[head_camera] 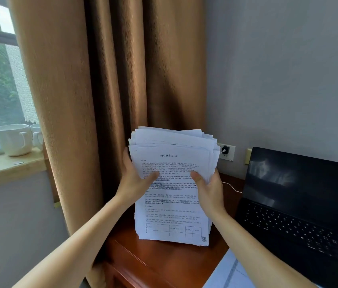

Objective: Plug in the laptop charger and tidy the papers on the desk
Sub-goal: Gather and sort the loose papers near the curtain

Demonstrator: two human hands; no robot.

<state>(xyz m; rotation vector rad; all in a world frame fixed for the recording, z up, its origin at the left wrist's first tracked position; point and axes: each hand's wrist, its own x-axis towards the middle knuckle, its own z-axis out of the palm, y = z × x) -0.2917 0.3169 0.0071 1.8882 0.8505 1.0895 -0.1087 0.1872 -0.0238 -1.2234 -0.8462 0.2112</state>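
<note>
Papers (172, 215): a thick stack of printed sheets, held upright in portrait position over the near left part of the wooden table (164, 262), printed side toward the wearer. The lower edge appears to rest on the table top, though the contact itself is not clearly shown. The upper edges are ragged and fanned, so the sheets are not yet squared.

The left hand (135, 179) clasps the left margin and the right hand (207, 188) the right margin, each at about mid-height. In both, the grip is clamped on the stack, with the thumb pressed on the front page and the fingers hidden behind. This two-sided hold at the margins keeps the sheets from splaying, and the upright pose suggests that the stack is being tapped on its lower edge to bring the sheets level.

Behind the stack, a charger plug (224, 150) sits in the wall socket (231, 157). A white cable (231, 187) runs from behind the right hand toward the open laptop (301, 215), whose screen is dark. Where the cable meets the laptop is hidden. Judged from this, the charging step looks done and the tidying is the step in hand.

The next move probably calls for loosening the hold slightly so the sheets can drop level, then laying the stack flat. A loose hold risks sheets sliding out at the fanned top.

Background: a brown curtain (112, 80) and two white mugs (13, 139) on the windowsill (8, 167).
</note>
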